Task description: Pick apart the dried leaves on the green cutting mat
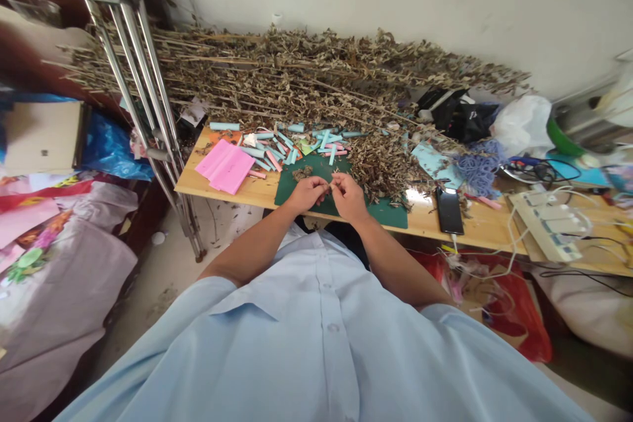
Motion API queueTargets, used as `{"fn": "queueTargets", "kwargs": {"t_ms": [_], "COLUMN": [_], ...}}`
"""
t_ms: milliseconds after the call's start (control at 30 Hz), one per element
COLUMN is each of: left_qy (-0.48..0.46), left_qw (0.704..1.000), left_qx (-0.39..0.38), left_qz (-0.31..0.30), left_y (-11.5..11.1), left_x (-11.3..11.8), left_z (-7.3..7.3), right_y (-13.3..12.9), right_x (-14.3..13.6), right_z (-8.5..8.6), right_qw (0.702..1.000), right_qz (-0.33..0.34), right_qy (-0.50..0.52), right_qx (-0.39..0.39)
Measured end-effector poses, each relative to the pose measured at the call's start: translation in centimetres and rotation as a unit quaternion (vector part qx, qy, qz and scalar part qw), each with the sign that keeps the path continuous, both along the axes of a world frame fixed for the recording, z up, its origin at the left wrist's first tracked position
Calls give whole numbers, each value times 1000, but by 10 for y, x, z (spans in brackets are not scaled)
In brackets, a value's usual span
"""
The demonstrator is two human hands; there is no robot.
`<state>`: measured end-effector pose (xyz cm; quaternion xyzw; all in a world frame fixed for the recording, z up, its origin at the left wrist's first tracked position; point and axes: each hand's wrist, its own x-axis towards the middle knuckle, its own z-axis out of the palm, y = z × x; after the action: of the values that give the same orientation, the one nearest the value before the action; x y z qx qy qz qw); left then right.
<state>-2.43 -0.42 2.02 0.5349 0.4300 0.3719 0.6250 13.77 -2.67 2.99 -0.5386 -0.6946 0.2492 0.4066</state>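
Close together over the near edge of the green cutting mat [390,214], my left hand [309,194] and my right hand [347,196] meet at the fingertips. Both are closed in a pinch. Whatever lies between the fingers is too small to make out. A heap of dried leaves [378,168] covers the mat to the right of my right hand. Just beyond my left hand sits a small pile of crumbled leaf [302,173]. Behind it lie several light blue and pink paper rolls [333,153], with pink paper sheets [232,168] to their left.
Bundles of dried stalks [277,72] stretch along the wall at the back. Metal crutches [148,79] lean at the table's left end. To the right are a black phone [449,210] on a cable, purple yarn [479,168] and a white power strip [544,224].
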Motion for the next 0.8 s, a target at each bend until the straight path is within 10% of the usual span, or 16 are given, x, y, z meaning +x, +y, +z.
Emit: {"fn": "queueTargets", "kwargs": {"t_ms": [400,800], "left_qy": [-46,-26], "left_qw": [998,999], "left_qx": [-17,-15], "left_qz": [39,41], "left_y": [3,2], "left_x": [2,4], "left_z": [-9,-8], "right_y": [-3,-37], "right_x": [10,31], "right_z": [9,17], "right_qw": [995,966], "right_qz": [-16,185], "right_qy": [86,-59], "right_qx": [-41,-169]}}
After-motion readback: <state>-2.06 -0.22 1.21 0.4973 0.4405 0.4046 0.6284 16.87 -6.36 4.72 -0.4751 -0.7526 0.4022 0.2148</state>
